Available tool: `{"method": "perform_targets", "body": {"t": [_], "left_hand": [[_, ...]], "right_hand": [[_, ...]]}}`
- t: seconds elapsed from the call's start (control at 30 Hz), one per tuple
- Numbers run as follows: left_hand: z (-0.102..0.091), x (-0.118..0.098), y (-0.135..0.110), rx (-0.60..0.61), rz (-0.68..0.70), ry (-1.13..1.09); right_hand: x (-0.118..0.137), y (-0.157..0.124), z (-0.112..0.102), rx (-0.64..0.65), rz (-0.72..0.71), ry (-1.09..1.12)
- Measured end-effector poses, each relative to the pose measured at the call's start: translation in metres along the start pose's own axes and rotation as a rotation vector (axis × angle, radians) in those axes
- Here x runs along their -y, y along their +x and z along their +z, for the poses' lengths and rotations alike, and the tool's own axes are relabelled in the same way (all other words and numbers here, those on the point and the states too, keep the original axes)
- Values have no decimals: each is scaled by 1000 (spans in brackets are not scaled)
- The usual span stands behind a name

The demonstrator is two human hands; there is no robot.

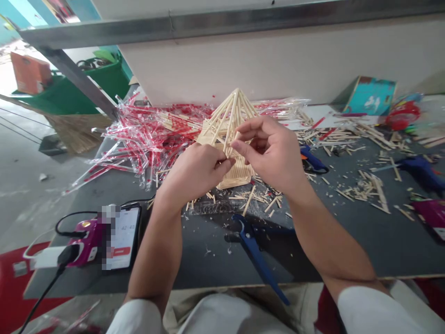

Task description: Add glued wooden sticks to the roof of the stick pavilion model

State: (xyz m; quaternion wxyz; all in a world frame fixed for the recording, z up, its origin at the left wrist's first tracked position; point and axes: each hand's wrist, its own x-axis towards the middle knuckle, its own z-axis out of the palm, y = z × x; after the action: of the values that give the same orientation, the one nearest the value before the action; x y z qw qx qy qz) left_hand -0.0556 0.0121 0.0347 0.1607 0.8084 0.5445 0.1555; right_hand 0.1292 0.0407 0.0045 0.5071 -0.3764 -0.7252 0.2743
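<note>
A small model made of thin wooden sticks [239, 111], with a pointed roof frame over a slatted base, stands in front of me. My left hand [198, 169] is closed at the model's near side, its thumb and index finger pinched at the lower end of a roof stick. My right hand [273, 148] is to the right of the roof, thumb and index finger pinched on a short wooden stick [237, 136]. The other fingers of that hand are curled. My left hand partly hides the base.
Plastic-wrapped stick packs [149, 134] pile up at the left. A blue cutter [259, 260], a clear ruler [215, 207], a phone [123, 236] and a purple power strip [86, 239] lie near me. Stick scraps [365, 190] and a blue glue gun [422, 171] are at the right.
</note>
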Motion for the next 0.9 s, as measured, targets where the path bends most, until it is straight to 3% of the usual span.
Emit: {"method": "perform_targets", "body": {"t": [0.23,0.4,0.57,0.9], "left_hand": [[5,-7,-3,-23,-110,1],[19,-13,2,-58,-95,-54],[27,-17,5,-83,-150,-110],[37,-16,7,-118,-152,-91]], "right_hand": [[-5,2,-8,-117,-49,-211],[-8,1,-5,-162,-99,-310],[-9,0,-3,-101,-39,-327],[-7,0,7,-9,119,-151]]}}
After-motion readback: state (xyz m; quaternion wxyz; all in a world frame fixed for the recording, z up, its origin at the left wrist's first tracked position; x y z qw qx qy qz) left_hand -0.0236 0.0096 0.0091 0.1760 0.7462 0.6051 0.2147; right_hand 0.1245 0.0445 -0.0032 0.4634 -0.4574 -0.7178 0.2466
